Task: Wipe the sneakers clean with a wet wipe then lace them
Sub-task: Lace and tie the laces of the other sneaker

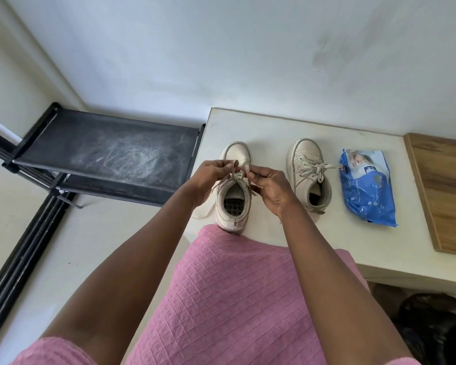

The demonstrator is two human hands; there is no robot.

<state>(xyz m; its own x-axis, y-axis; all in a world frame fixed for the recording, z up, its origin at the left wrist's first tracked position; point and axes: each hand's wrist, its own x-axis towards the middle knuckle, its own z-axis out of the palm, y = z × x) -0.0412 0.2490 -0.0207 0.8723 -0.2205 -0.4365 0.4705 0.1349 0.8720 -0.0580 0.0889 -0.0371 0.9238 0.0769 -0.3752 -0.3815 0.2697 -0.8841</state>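
A: We log the fingers point(223, 165) of the left hand point(208, 180) pinching one strand of the lace point(238, 176). The right hand point(271, 192) pinches the other strand, thumb and forefinger curled on it.

B: Agreed. We cannot make out the knot itself, because both hands cover the eyelets of the first sneaker point(237, 152). Its heel sits at the bench point(274, 127) edge, partly cut off by the pink garment point(234, 299).

A: One loose lace end trails onto the bench to the left of it. The second sneaker point(307, 164) stands just beside it on the right, bow tied, toe towards the wall.

B: A blue wipe pack point(366, 191) lies to the right of that, its print too blurred for us to read. A wooden board point(445, 188) runs out of frame.
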